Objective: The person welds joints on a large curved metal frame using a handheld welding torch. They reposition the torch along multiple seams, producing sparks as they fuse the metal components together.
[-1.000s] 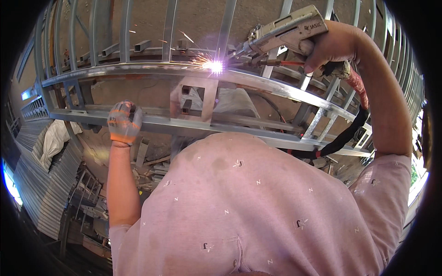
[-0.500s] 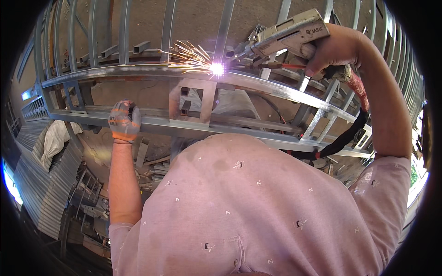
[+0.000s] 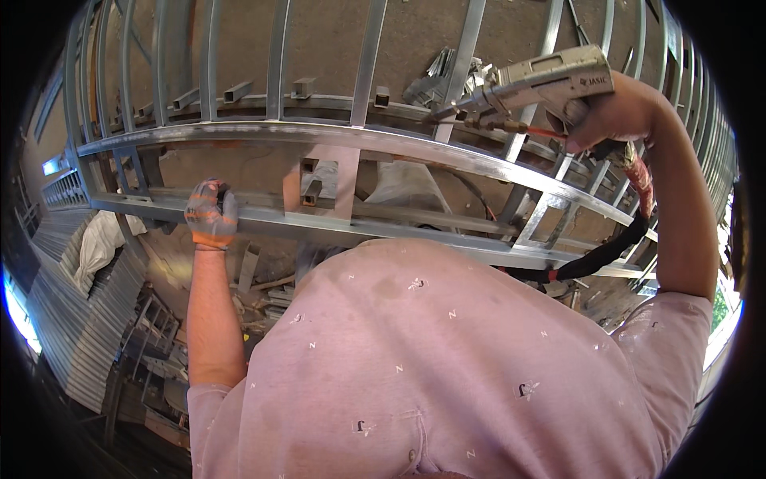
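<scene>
My right hand, bare, is wrapped round the handle of a handheld welding gun. The gun's narrow nozzle points left over the curved upper rail of a metal frame, and no arc or sparks show at its tip. A black-sleeved cable hangs from the gun and loops down toward my body. My left hand, in a grey and orange glove, is closed round the lower rail; its fingertips are partly hidden. Between the two rails stands a short flat upright, right of my left hand.
Several upright bars rise from the upper rail. Offcuts of square tube lie beyond it. Corrugated sheets and a pale cloth are at the left. Metal scraps lie on the ground past the frame.
The bright arc and flying sparks at the upper rail have gone out. My right hand has moved the welding gun right and slightly down in view. My left hand stays on the lower rail.
</scene>
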`<state>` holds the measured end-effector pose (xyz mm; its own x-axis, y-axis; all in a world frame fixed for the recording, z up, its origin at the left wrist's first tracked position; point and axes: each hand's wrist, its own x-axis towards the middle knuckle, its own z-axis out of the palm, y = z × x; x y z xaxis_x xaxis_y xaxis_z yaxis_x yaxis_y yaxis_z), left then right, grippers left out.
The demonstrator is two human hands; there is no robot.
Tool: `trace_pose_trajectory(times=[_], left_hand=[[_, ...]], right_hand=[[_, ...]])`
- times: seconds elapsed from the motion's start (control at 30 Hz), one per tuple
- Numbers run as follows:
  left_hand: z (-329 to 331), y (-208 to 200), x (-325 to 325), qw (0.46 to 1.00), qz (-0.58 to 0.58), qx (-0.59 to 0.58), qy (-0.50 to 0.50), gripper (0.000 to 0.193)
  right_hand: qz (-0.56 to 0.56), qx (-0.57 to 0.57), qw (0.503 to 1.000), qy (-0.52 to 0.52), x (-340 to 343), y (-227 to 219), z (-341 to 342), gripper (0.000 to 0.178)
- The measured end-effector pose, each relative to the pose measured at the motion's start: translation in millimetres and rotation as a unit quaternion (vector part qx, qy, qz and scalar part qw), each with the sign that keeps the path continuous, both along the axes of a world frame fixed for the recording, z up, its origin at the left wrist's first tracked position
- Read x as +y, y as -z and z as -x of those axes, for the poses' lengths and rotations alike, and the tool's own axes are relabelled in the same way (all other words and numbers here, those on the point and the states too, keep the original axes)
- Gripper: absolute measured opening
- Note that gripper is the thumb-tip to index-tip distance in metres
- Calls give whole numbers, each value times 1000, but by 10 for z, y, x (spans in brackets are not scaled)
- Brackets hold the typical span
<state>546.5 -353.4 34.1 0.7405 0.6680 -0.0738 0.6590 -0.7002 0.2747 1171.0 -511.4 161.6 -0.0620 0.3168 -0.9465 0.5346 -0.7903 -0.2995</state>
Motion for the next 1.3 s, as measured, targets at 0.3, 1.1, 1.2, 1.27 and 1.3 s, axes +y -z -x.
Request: trace_pose_trajectory(times=[0.3, 1.1, 1.2, 1.27, 1.3], left_hand=[[40, 11, -14, 1000, 7, 22, -9, 16], [102, 40, 28, 999, 12, 51, -1, 21], [111, 43, 21, 999, 19, 50, -9, 20], [116, 44, 20, 998, 34, 47, -23, 20], [118, 46, 23, 998, 29, 44, -19, 20]], right_hand=[[-22, 29, 999, -6, -321, 207, -149, 51], [-18, 62, 997, -34, -309, 319, -201, 56], [-18, 61, 997, -32, -313, 314, -198, 57], [-20, 59, 998, -31, -310, 312, -211, 57], [-22, 60, 997, -40, -314, 315, -213, 57]])
